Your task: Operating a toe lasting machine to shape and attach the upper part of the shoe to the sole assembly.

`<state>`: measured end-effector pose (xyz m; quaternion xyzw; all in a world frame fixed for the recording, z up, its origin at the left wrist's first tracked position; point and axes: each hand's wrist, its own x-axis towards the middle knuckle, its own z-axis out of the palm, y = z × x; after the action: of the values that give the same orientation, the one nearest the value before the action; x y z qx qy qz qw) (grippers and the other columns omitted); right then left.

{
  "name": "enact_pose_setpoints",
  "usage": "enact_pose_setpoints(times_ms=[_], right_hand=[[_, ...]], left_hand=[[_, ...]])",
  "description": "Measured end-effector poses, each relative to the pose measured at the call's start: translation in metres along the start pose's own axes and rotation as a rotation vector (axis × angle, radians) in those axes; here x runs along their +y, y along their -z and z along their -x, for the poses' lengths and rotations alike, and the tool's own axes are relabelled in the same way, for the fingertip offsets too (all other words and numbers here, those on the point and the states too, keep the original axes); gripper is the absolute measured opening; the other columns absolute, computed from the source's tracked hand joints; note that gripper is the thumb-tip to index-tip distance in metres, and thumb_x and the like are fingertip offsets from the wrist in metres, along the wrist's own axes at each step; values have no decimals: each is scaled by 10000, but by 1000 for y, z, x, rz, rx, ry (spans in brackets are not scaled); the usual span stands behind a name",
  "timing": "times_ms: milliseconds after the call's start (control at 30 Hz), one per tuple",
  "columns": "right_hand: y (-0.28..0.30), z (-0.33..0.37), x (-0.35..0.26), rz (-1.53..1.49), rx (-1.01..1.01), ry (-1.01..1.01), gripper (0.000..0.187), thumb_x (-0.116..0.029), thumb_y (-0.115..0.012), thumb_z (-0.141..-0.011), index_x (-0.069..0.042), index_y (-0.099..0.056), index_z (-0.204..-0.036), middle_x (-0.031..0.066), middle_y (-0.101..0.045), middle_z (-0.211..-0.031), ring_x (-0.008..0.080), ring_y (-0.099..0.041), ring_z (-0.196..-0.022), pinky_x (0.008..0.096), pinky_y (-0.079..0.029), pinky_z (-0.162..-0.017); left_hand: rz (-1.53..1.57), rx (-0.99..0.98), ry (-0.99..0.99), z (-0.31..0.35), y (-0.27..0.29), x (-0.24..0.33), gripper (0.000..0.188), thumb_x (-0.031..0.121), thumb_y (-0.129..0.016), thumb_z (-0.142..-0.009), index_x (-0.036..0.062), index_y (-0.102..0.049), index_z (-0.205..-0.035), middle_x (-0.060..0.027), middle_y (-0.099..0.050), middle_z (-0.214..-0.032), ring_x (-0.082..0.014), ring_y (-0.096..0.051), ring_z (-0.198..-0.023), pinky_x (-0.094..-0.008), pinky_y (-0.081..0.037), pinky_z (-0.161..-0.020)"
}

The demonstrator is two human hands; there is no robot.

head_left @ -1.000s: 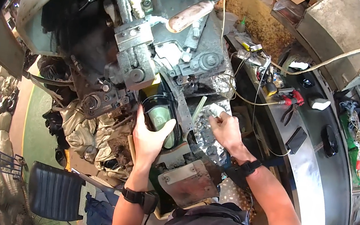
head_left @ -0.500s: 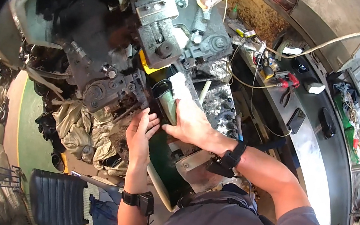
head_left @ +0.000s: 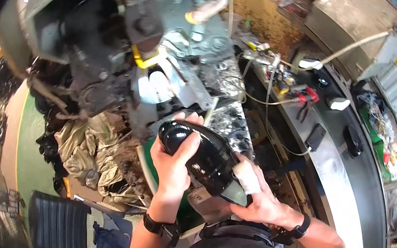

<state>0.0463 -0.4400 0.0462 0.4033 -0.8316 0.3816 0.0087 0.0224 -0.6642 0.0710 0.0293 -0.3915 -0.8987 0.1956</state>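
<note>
Both hands clamp a glossy black shoe (head_left: 203, 159): the right hand (head_left: 259, 202) wraps its heel end, the left hand (head_left: 173, 164) cups its toe. Beyond the left hand's fingertips looms a greasy machine (head_left: 136, 56), a workbench (head_left: 331, 146) past the right

- The black shoe (head_left: 205, 159) at frame centre looks like glossy, smooth leather with bright highlights.
- The machine (head_left: 138, 45) in the upper left is grimy, dull metal with rough, greasy surfaces.
- The bench (head_left: 342, 174) on the right is smooth grey metal, faintly shiny.
- Crumpled cloth (head_left: 81, 149) at lower left looks matt and soiled.
</note>
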Motion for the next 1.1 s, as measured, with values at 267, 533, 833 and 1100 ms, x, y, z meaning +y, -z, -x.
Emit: enact_pose_setpoints(times_ms=[267, 533, 833, 1100], right_hand=[[34, 109, 37, -57, 405, 58, 794, -137, -902, -722, 38, -484, -1375, 285, -423, -1503, 448, -494, -1329, 516, -424, -1100], [82, 218, 82, -1250, 1243, -1044, 699, -166, -885, -764, -4, -564, -1363, 147, -619, -1355, 245, -587, -1249, 370, -463, -1049], [218, 650, 254, -1224, 2144, -713, 425, -397, -686, -936, -43, -602, -1157, 147, -679, -1042, 336, -677, -928, 534, -597, -816], [225, 789, 415, -630, 2083, -864, 350, -288, -633, -977, -19, -592, -1196, 140, -656, -1171, 283, -680, -1040, 436, -601, -892]], left_hand=[[57, -63, 216, 25, -76, -81, 468, -18, -723, -861, -67, -547, -1293, -224, -665, -1225, -324, -650, -1151, -461, -505, -1044], [-424, -471, 705, 59, -112, -248, 317, 244, -633, -994, 43, -629, -1240, -85, -676, -1205, -210, -640, -1113, -405, -480, -1010], [-650, -435, 817, 94, -124, -353, 148, 124, -695, -963, -23, -681, -975, -86, -697, -911, -173, -691, -854, -333, -584, -877], [-845, -240, 735, 100, -109, -386, 219, 57, -711, -932, -27, -640, -1121, -102, -695, -982, -175, -681, -896, -317, -577, -835]])
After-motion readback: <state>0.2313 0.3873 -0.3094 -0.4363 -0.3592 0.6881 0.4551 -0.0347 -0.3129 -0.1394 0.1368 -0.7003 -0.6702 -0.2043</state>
